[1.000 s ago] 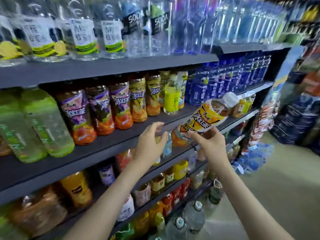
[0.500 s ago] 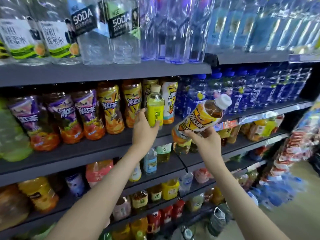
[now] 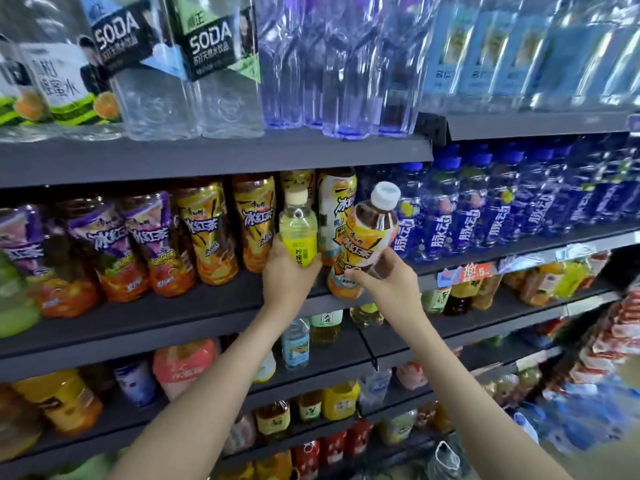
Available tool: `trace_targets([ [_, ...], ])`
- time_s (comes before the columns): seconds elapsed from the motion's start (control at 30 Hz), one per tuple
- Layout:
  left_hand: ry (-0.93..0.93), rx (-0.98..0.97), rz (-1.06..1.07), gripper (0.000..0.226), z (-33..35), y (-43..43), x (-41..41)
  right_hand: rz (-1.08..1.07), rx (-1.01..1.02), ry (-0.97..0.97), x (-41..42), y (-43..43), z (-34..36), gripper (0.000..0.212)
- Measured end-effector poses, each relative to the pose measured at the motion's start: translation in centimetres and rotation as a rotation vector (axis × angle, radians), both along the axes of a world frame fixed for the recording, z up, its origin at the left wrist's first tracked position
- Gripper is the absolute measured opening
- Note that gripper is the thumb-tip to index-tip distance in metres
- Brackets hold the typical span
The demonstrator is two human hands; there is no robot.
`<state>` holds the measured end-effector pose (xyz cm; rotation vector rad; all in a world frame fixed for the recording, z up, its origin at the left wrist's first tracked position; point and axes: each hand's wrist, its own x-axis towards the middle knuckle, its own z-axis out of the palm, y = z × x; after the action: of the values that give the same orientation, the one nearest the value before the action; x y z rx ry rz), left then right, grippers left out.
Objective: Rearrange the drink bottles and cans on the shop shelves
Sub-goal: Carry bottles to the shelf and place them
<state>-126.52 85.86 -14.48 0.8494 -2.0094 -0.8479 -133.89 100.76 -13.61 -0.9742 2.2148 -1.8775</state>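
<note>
Now the person is working at the middle shelf [image 3: 207, 306], and I think a swap is going on. From the left, three purple tea bottles [image 3: 93, 251] are standing at the front, then two yellow tea bottles [image 3: 204, 237]. Next, the left hand [image 3: 287, 277] is wrapping its fingers round one small lemon bottle [image 3: 298, 233], which is standing straight up in front of the tea row. Its base is hidden, so I cannot tell if it is resting on the shelf. Just right of it, the right hand [image 3: 384, 282] is gripping one white-capped tea bottle [image 3: 369, 237], which is leaning right at the shelf edge. Far right, the blue bottles [image 3: 467, 220] are looking too blurry to count. Next, the small bottle probably needs lifting away. Then the tea bottle needs standing straight in the gap without bumping its neighbours.
</note>
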Motion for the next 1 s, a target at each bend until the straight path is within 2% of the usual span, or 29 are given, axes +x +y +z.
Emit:
trace_targets([
  [0.13, 0.011, -0.030, 0.051, 0.058, -0.2, -0.2, 3.6, 0.055, 0.078, 0.088, -0.7, -2.1, 0.4, 0.029],
  [0.23, 0.019, -0.008, 0.082, 0.053, 0.2, -0.5, 5.9, 0.075, 0.132, 0.097, -1.2, -4.0, 0.7, 0.040],
  [0.4, 0.022, -0.015, 0.089, 0.051, 0.6, -1.1, 7.9, 0.099, 0.184, 0.077, -1.3, -6.9, 0.3, 0.035],
  [0.43, 0.026, -0.018, 0.086, 0.051, 0.7, -1.1, 8.1, 0.101, 0.180, 0.090, -1.1, -7.3, 0.1, 0.041],
  [0.53, 0.023, -0.019, 0.083, 0.052, 0.7, -1.2, 8.1, 0.014, 0.201, 0.259, -0.2, -8.0, -0.4, 0.075],
  [0.57, 0.021, -0.019, 0.085, 0.052, 0.7, -1.2, 8.1, -0.014, 0.198, 0.297, -0.1, -8.2, -0.4, 0.079],
  [0.7, 0.016, -0.020, 0.077, 0.054, 0.9, -1.1, 7.5, -0.015, 0.165, 0.275, -0.1, -9.4, -0.2, 0.071],
  [0.87, -0.006, -0.029, 0.044, 0.053, 1.8, -0.4, 7.2, -0.075, 0.235, 0.324, 0.1, -10.6, -0.2, 0.050],
  [1.0, -0.013, -0.059, 0.016, 0.055, 2.2, -0.1, 7.6, -0.076, 0.164, 0.323, 0.6, -9.5, 0.1, 0.053],
])
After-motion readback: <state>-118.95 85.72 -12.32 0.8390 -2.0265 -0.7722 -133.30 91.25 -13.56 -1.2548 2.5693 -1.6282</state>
